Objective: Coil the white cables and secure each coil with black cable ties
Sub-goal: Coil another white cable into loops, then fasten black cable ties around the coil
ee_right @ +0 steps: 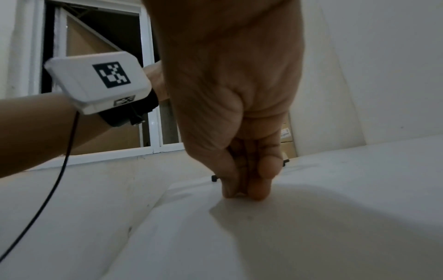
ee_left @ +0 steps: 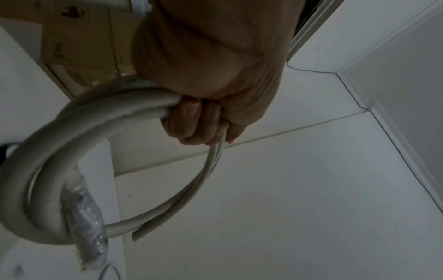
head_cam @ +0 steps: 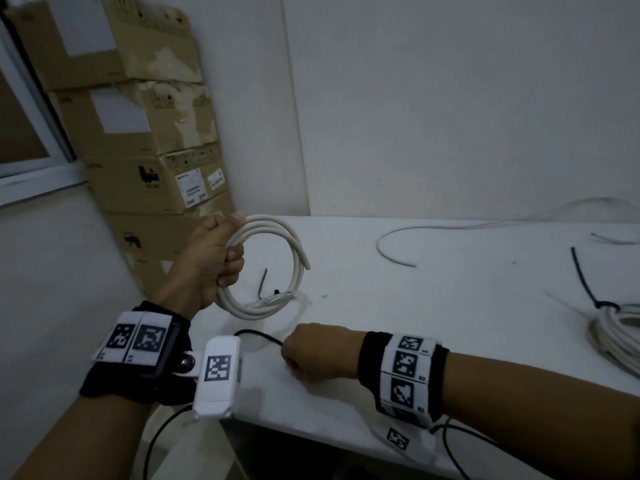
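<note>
From the head camera, the left hand [head_cam: 211, 258] is clenching around a white cable coil [head_cam: 277, 271] and holding it upright above the left end of the white table [head_cam: 450, 306]. The coil is showing about 3 loops, with a cut end sticking out at its right side and a plastic-wrapped end lying across its bottom. A black cable tie [head_cam: 262, 282] is lying on the table behind the coil. The right hand [head_cam: 311, 351] is reaching down to the table near its front edge, knuckles up, fingers bunched; a thin black line [head_cam: 259, 336] is running from the fingers toward the left wrist, but I cannot tell what it is. A loose white cable [head_cam: 391, 252] is curving across the far side of the table. At the right edge, a second coil [head_cam: 620, 334] is lying flat with a black tie [head_cam: 585, 282] knotted on it.

In the left wrist view, the fingers [ee_left: 191, 121] are wrapping tightly around the bundled loops of the coil [ee_left: 72, 132], which is hanging below the fist. The wrapped connector end [ee_left: 84, 217] is poking out of the lowest part.

In the right wrist view, the fingertips [ee_right: 258, 187] are pressing together against the tabletop [ee_right: 335, 227]; whether they are pinching anything I cannot tell. A small black piece [ee_right: 214, 178] is showing just behind them.
</note>
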The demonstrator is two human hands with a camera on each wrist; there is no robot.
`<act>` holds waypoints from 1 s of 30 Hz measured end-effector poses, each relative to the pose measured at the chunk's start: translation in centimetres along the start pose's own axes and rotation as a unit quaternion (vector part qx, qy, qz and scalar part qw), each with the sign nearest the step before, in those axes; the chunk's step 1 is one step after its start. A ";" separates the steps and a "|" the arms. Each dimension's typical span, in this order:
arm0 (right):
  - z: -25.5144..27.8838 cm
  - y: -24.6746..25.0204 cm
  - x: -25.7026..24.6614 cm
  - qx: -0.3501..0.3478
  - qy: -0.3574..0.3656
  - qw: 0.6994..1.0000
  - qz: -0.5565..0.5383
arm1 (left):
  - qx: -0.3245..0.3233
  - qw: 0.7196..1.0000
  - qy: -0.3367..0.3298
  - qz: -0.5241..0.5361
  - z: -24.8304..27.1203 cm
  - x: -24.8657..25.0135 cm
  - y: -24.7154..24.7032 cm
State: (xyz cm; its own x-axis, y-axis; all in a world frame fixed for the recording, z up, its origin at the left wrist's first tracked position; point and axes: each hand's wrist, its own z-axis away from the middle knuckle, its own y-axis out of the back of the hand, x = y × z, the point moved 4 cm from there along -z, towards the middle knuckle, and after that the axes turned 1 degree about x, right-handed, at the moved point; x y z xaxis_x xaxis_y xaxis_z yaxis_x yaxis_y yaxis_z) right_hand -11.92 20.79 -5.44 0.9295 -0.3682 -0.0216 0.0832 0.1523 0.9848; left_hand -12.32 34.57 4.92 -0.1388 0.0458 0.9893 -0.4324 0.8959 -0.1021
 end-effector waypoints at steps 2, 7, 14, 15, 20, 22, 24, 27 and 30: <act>2.3 -0.5 1.3 -0.009 -0.021 1.000 -0.013 | -0.015 1.000 0.002 0.002 0.0 -0.1 -1.7; 4.6 0.0 2.4 0.037 -0.023 0.998 -0.037 | -0.032 0.999 -0.012 -0.003 0.7 0.3 -4.9; 0.8 -0.6 0.5 -0.050 -0.034 0.998 0.004 | -0.027 0.998 -0.030 -0.042 2.6 1.4 -4.1; 0.6 -0.5 0.4 -0.039 -0.047 0.998 -0.002 | -0.026 0.998 -0.029 -0.045 2.8 1.5 -3.9; 3.3 0.1 2.5 -0.002 -0.079 0.997 -0.027 | -0.032 0.998 -0.027 -0.049 3.2 1.3 -4.3; 5.9 0.4 4.8 -0.010 -0.097 0.995 -0.009 | -0.043 0.998 -0.024 -0.046 3.2 1.0 -5.3; 8.8 0.7 7.8 -0.026 -0.130 0.991 0.006 | -0.058 0.998 -0.016 -0.035 3.2 0.7 -6.7; 13.4 1.5 12.0 -0.045 -0.198 0.979 0.006 | -0.087 0.996 -0.008 -0.021 3.1 0.1 -9.6; 16.6 1.7 14.4 -0.038 -0.251 0.967 -0.025 | -0.111 0.993 -0.012 -0.024 2.8 -0.2 -12.7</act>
State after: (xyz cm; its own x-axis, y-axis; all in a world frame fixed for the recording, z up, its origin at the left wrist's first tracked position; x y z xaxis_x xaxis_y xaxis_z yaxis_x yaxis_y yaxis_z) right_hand -4.39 0.47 -1.25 0.6336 -0.7728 0.0364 0.1668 0.1824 0.9690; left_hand -9.28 21.93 5.73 -0.1450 -0.0065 0.9894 -0.2320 0.9723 -0.0276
